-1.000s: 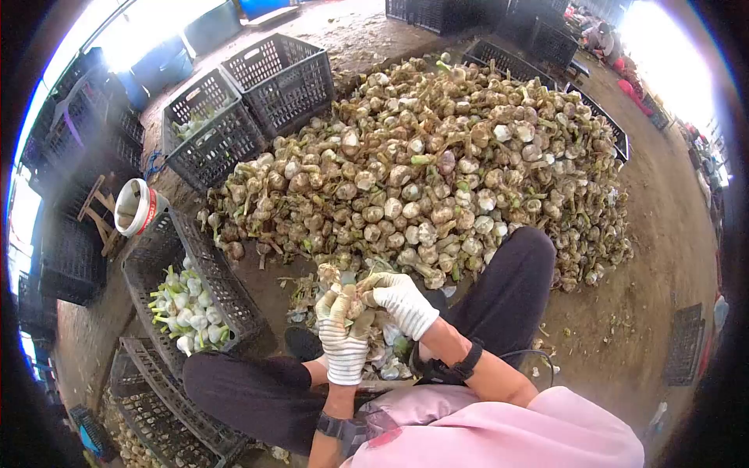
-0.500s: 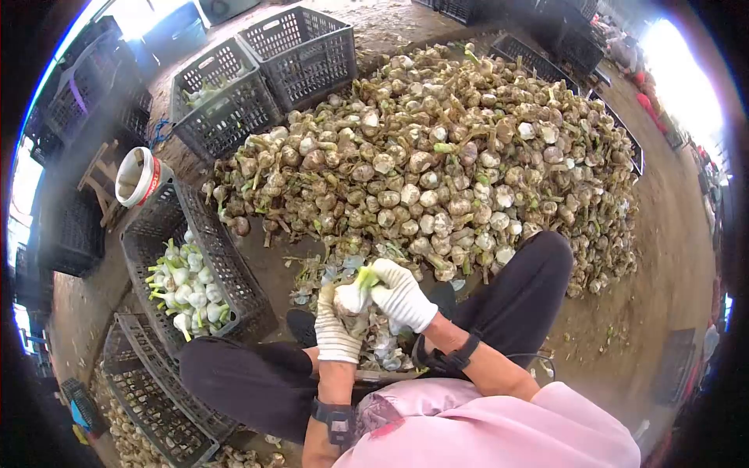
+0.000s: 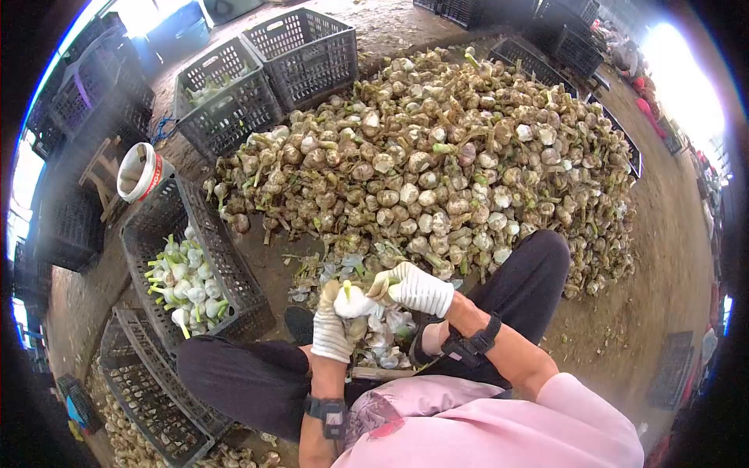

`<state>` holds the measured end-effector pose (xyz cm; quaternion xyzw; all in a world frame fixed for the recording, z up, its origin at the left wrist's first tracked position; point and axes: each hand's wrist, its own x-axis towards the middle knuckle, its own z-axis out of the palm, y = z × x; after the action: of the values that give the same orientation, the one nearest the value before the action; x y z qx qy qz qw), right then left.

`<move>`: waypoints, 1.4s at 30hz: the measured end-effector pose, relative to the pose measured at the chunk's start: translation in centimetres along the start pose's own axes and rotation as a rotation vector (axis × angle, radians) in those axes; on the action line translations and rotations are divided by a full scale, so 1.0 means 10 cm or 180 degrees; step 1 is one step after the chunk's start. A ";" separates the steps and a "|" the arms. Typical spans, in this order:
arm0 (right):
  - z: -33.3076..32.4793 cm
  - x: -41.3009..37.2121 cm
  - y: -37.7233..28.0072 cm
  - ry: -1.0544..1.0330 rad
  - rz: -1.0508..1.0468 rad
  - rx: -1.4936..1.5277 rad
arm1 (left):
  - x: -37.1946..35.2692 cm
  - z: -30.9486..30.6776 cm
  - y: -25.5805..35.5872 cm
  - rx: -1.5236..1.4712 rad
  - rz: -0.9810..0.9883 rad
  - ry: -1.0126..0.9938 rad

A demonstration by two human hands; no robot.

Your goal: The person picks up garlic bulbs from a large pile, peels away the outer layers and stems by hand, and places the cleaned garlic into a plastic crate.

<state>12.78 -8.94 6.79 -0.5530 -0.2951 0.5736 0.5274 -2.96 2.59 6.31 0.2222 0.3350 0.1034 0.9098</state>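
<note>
My left hand [image 3: 331, 331], in a striped white glove, is wrapped round a white garlic bulb [image 3: 353, 302] with a short green stem pointing up. Close to the bulb's right side is my right hand [image 3: 417, 288], gloved the same way, its fingers pinched together. Whatever lies between those fingertips is too small to make out. Below both hands, loose garlic skins [image 3: 384, 335] lie heaped between my legs.
A large pile of dirty, untrimmed garlic [image 3: 437, 164] spreads in front of me. To the left, a black crate [image 3: 246, 273] contains cleaned bulbs with green stems [image 3: 186, 285]. Beyond it are a white bucket [image 3: 140, 173] and more crates [image 3: 304, 66]. Another crate [image 3: 148, 390] stands at lower left.
My right hand has let go of the green stem and shifted right, to the bulb's side. The bulb has turned in my left hand and looks whiter, its stem now upright.
</note>
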 end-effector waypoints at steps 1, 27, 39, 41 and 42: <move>0.00 0.01 0.03 -0.0019 0.0003 0.0000 | 0.02 0.08 0.00 -0.0027 0.0041 0.0387; 0.30 0.19 0.07 0.0860 0.0121 0.0121 | 0.34 -0.09 -0.24 0.1226 0.1858 0.0946; 0.51 0.15 0.25 0.1845 -0.1157 -0.2674 | 0.42 -0.15 -0.34 0.3149 0.3082 0.1126; 0.52 0.20 0.30 0.1821 -0.0751 -0.2162 | 0.36 -0.12 -0.33 0.3425 0.2979 0.1060; 0.50 0.22 0.33 0.1743 -0.0520 -0.1630 | 0.30 -0.09 -0.31 0.3434 0.2952 0.1062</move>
<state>7.51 -6.51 4.12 -0.7742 -0.3202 0.2684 0.4754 -1.16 1.15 2.58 0.7398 0.3449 0.3311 0.4733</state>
